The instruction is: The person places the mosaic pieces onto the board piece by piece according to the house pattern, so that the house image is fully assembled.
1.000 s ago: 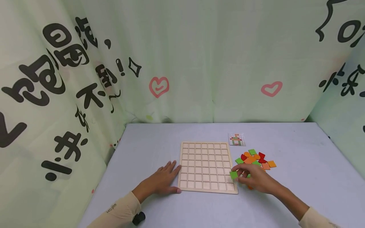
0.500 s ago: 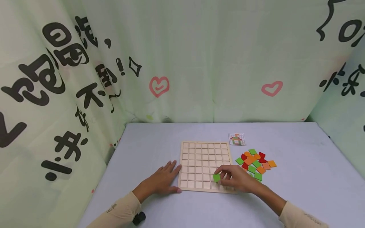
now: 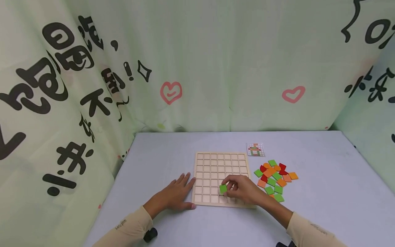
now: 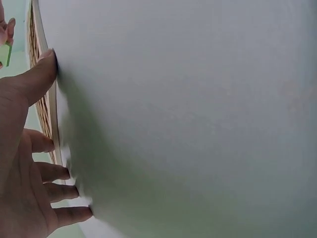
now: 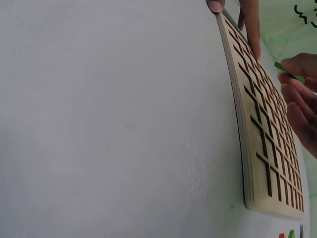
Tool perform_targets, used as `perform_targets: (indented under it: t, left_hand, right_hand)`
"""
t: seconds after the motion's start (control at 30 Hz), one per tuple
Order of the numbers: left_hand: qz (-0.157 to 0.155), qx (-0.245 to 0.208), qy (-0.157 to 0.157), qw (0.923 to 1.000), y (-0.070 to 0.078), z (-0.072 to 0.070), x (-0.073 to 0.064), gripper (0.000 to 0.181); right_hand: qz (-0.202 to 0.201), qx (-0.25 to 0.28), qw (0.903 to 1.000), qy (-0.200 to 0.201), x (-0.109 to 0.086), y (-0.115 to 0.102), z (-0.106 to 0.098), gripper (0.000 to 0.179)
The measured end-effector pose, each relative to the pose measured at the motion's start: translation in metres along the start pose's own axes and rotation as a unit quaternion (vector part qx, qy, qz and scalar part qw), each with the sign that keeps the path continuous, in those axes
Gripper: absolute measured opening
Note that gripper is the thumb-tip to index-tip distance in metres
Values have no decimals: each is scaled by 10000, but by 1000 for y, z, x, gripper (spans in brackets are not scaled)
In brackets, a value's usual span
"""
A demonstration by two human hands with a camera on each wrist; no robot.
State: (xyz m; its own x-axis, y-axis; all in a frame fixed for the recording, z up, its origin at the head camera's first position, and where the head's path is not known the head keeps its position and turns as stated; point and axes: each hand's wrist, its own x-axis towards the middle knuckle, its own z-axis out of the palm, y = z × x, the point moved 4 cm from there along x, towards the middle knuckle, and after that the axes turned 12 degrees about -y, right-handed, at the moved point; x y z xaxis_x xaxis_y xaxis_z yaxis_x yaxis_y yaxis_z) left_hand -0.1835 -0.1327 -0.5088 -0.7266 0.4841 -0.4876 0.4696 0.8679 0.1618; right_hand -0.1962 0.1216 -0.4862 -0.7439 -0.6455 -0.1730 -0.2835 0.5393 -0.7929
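A pale wooden grid board (image 3: 221, 157) of square recesses lies on the table. My right hand (image 3: 245, 189) pinches a green square tile (image 3: 223, 189) between thumb and fingers over the board's lower middle. In the right wrist view that tile (image 5: 290, 73) shows edge-on, raised above the grid. My left hand (image 3: 177, 195) rests beside the board's left edge with fingers spread and straight. In the left wrist view its thumb and index fingertip lie against the board's rim (image 4: 53, 114), while the other fingertips touch the table.
Right of the board lies a loose pile of green, orange and red tiles (image 3: 271, 181), some square and some rounded. Behind the pile is a small card (image 3: 255, 150) printed with a coloured grid pattern. A patterned curtain (image 3: 231, 68) hangs along the table's back edge.
My right hand has carried the green tile leftward from the board's right edge to above its lower middle, uncovering more of the tile pile. My left hand has stayed in place.
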Motion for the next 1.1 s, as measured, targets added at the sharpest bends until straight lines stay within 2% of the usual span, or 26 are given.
perform_targets:
  t: [0.3,0.53,0.7,1.1]
  left_hand:
    - [-47,-102,19,9999,1,1,0,98]
    - [-63,-103,35,9999,0,1,1,98]
    - [-73,-32,46,10000,-2,1,1,98]
    - [-38,-54,63,10000,-2,2,2,97]
  right_hand:
    - [-2,104,9998,-145,17,-12,17,26]
    - [-14,-153,9994,-319,23,-15,27,26]
    - [-209,-311,9991,-217,27,-19,31,24]
    - [-135,-923,9956,94,31,-24,48,22]
